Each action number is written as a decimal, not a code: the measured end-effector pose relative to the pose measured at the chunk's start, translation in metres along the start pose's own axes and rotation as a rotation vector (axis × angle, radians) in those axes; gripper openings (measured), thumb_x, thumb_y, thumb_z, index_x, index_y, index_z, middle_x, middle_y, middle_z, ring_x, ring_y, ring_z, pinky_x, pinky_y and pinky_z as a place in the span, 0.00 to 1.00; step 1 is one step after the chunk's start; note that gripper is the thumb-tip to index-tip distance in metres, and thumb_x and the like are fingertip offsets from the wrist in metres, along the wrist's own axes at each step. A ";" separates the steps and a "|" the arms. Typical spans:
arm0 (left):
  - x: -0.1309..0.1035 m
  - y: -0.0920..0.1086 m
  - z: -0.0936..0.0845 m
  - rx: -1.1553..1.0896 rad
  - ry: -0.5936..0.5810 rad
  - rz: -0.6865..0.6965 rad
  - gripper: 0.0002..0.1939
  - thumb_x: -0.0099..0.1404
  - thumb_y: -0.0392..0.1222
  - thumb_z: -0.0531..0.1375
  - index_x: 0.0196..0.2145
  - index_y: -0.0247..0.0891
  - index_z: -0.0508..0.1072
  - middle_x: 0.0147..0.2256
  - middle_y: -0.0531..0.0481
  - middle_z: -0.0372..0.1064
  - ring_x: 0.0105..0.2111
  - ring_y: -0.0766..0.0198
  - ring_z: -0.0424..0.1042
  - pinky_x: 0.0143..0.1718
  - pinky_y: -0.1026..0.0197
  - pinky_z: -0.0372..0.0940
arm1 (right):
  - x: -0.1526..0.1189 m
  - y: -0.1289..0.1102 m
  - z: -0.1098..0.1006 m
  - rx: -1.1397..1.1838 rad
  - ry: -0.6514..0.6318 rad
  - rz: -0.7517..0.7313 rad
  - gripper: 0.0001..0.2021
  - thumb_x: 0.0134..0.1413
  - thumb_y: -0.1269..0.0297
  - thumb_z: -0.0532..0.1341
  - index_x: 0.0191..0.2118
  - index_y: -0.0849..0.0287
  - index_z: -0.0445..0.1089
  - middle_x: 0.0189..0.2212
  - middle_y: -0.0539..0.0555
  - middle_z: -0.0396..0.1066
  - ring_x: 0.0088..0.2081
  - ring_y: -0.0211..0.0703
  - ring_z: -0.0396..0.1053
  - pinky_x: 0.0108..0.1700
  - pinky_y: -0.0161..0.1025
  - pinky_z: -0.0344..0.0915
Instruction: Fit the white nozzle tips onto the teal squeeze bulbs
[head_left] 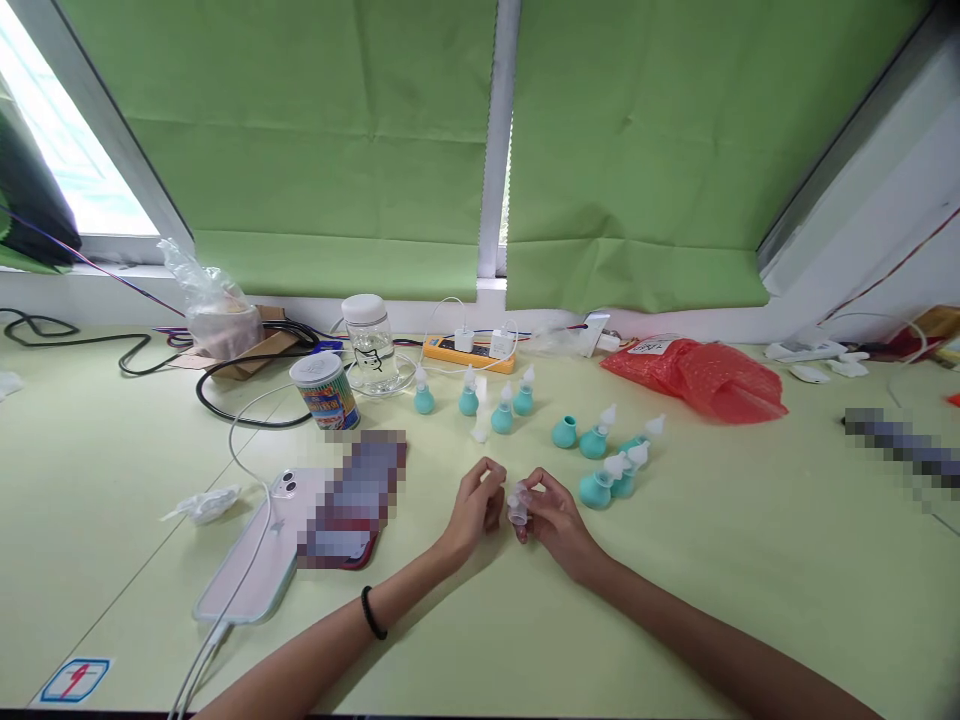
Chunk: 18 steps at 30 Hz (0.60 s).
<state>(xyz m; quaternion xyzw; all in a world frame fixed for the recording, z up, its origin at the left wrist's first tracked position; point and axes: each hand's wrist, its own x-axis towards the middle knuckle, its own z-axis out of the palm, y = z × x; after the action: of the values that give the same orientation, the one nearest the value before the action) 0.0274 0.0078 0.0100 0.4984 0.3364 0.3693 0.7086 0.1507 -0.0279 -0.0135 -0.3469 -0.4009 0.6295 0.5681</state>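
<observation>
A small translucent plastic fitting (518, 506) is pinched between the thumb and fingers of the right hand (556, 522), above the pale green tabletop (600, 650). The left hand (477, 508) is just beside it, fingers curled inward; whether they grip anything cannot be told. Near the right hand stand teal squeeze bulbs with translucent nozzles (595, 490), and one open-necked teal bulb (564, 432) bears no nozzle. More nozzle-topped bulbs (502, 419) stand beyond the hands, around a whitish tube (481, 408). Farther out are a red bubble-wrap bag (720, 380), an orange power strip (469, 354) and, leftward, a pink phone (259, 555).
</observation>
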 end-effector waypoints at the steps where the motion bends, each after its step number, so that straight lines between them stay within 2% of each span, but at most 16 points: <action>1: 0.005 0.007 0.003 0.119 0.069 0.113 0.12 0.58 0.49 0.47 0.26 0.38 0.57 0.11 0.61 0.44 0.12 0.74 0.46 0.14 0.70 0.44 | 0.000 0.001 0.000 -0.001 0.008 -0.003 0.09 0.47 0.63 0.57 0.27 0.57 0.54 0.19 0.45 0.62 0.20 0.32 0.61 0.20 0.30 0.57; 3: 0.020 0.022 0.012 0.379 0.115 0.313 0.11 0.59 0.47 0.46 0.31 0.38 0.60 0.13 0.60 0.48 0.14 0.73 0.51 0.17 0.69 0.49 | -0.002 0.002 0.000 -0.020 0.024 -0.021 0.07 0.46 0.64 0.57 0.29 0.57 0.56 0.19 0.45 0.60 0.20 0.32 0.60 0.20 0.30 0.57; 6: 0.054 0.041 0.032 0.875 -0.004 0.475 0.12 0.55 0.42 0.51 0.39 0.39 0.62 0.25 0.54 0.63 0.23 0.70 0.61 0.25 0.67 0.56 | -0.005 0.004 0.002 -0.099 0.006 -0.043 0.07 0.46 0.63 0.57 0.31 0.57 0.57 0.20 0.44 0.59 0.18 0.30 0.59 0.17 0.29 0.56; 8: 0.081 0.045 0.045 1.130 -0.081 0.490 0.19 0.53 0.37 0.52 0.45 0.38 0.59 0.38 0.47 0.64 0.33 0.64 0.65 0.32 0.64 0.58 | -0.008 0.004 0.003 -0.183 -0.021 -0.037 0.08 0.47 0.61 0.56 0.33 0.58 0.58 0.21 0.45 0.59 0.15 0.29 0.57 0.15 0.29 0.54; 10: 0.106 0.039 0.052 1.324 -0.138 0.401 0.25 0.52 0.36 0.53 0.49 0.35 0.55 0.45 0.41 0.59 0.42 0.57 0.62 0.37 0.60 0.58 | -0.010 0.004 0.004 -0.261 -0.051 -0.024 0.09 0.47 0.59 0.56 0.33 0.58 0.59 0.22 0.45 0.58 0.14 0.28 0.56 0.13 0.28 0.52; 11: 0.115 0.034 0.054 1.383 -0.179 0.318 0.25 0.53 0.37 0.52 0.49 0.35 0.55 0.46 0.40 0.59 0.45 0.56 0.61 0.38 0.59 0.58 | -0.011 0.004 0.005 -0.288 -0.063 -0.019 0.10 0.46 0.59 0.56 0.33 0.59 0.59 0.22 0.45 0.57 0.14 0.27 0.56 0.13 0.28 0.52; 14: 0.129 0.015 0.053 1.402 -0.208 0.229 0.20 0.54 0.42 0.53 0.44 0.33 0.60 0.40 0.40 0.64 0.42 0.54 0.63 0.36 0.58 0.59 | -0.013 0.003 0.005 -0.330 -0.069 -0.008 0.13 0.43 0.59 0.58 0.36 0.59 0.61 0.22 0.45 0.56 0.14 0.27 0.56 0.14 0.28 0.53; 16: 0.126 0.007 0.049 1.385 -0.170 0.223 0.18 0.55 0.43 0.51 0.43 0.34 0.60 0.38 0.41 0.65 0.39 0.55 0.65 0.34 0.59 0.60 | -0.014 0.003 0.005 -0.354 -0.036 -0.010 0.15 0.41 0.59 0.60 0.37 0.60 0.61 0.22 0.46 0.57 0.15 0.27 0.55 0.14 0.28 0.53; 18: 0.115 0.009 0.042 1.320 -0.079 0.276 0.16 0.55 0.44 0.51 0.40 0.36 0.61 0.36 0.44 0.66 0.37 0.57 0.65 0.33 0.59 0.59 | -0.016 0.004 0.005 -0.392 0.026 -0.044 0.14 0.40 0.59 0.60 0.35 0.61 0.63 0.20 0.46 0.58 0.15 0.28 0.56 0.15 0.29 0.55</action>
<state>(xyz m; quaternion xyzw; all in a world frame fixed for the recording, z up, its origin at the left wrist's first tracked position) 0.1194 0.0893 0.0175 0.8783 0.3985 0.1550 0.2136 0.1467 -0.0441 -0.0154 -0.4502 -0.5159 0.5223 0.5082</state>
